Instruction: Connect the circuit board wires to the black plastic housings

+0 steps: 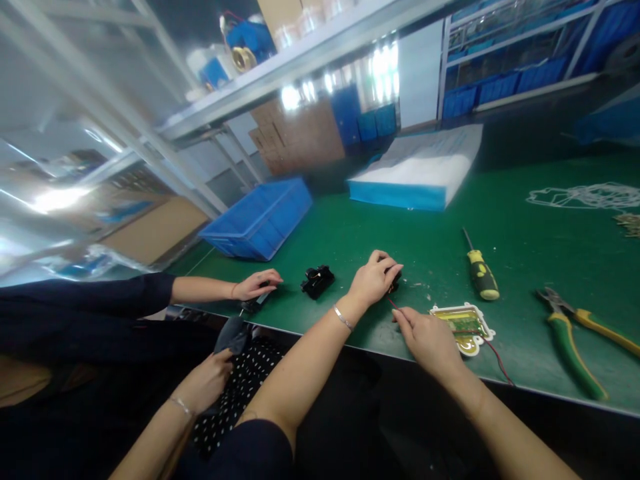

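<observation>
Right forearm (515, 427) nearest camera. Right hand (430, 337): thumb and fingertips narrow, pinching red wire (393, 304). Wire slants up-left from them to dark part (395, 285), gripped under curled fingers of left hand (373, 280), nearer hand. Part mostly hidden; long axis can't be told. Framed circuit board (466, 323) just beside right hand, on green table (420, 240).

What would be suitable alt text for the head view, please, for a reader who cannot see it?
A person's left hand holds a small dark part at a green table while the right hand pinches a red wire. A screwdriver and pliers lie to the right, and a co-worker is at the left.
</observation>
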Demonstrator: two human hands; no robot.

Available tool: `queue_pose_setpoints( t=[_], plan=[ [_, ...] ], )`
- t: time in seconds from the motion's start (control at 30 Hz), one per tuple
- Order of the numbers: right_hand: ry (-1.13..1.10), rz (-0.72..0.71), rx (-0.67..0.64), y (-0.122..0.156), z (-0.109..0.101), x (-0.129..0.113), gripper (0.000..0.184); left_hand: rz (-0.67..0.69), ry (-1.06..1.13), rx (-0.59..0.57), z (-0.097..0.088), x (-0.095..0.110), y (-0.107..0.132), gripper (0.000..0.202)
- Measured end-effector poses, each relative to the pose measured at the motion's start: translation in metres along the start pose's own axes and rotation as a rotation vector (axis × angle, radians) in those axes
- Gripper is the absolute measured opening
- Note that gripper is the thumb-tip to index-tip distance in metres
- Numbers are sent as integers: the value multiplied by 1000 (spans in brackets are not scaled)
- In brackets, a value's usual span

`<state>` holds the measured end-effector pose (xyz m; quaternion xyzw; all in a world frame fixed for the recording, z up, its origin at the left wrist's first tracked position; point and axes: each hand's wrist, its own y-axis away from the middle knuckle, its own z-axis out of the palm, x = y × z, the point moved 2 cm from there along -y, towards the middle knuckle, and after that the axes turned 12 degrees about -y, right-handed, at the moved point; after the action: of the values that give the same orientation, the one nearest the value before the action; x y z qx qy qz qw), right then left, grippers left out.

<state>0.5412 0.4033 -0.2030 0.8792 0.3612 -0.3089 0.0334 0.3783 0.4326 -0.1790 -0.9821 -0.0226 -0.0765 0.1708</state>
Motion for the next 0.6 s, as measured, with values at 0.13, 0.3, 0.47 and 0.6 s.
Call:
queue_pose_setpoints(
  t=[0.13, 0.3, 0.47, 0.6],
  plan=[
    [-51, -64, 23, 1, 3, 6, 44, -6, 75, -24, 4, -1, -4, 36],
    [-71, -83, 39, 2, 4, 8, 43, -68, 184, -17, 10, -4, -10, 34],
    [-95, -100, 38, 3, 3, 9, 43, -73, 270, 3, 15, -8, -14, 35],
    [-152, -113, 29, 4, 4, 10, 43, -73, 307, 9, 18, -11, -17, 34]
  ],
)
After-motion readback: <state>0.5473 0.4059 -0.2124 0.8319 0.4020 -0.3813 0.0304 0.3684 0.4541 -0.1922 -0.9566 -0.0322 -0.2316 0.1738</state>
